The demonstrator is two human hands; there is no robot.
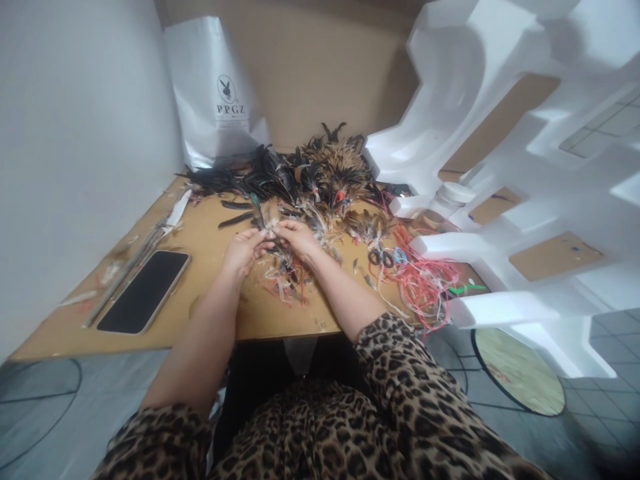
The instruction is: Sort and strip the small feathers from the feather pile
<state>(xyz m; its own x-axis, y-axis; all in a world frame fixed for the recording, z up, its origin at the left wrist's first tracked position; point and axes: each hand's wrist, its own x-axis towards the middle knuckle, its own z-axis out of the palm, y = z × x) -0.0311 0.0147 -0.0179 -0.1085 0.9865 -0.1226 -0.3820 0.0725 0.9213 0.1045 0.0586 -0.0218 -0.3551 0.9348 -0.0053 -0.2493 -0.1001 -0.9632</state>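
Note:
My left hand [247, 250] and my right hand [295, 239] meet over the middle of the table, both with fingers pinched. Between the fingertips they hold a small bunch of feathers [270, 212], fluffy brown with a dark, greenish tip standing up. Behind them lies a big heap of black and brown feathers [345, 163]. Two loose black feathers [236, 220] rest to the left of the bunch. Beneath and in front of my hands are feather scraps mixed with red and white strands [287, 280]. Exactly where the fingers press on the quills is too small to make out.
A phone [144, 291] lies at the left beside a long thin rod [127, 270]. A white bag [215, 100] stands at the back left. To the right are black-handled scissors [381, 258], a tangle of pink strings [425, 280] and large white foam pieces [500, 153].

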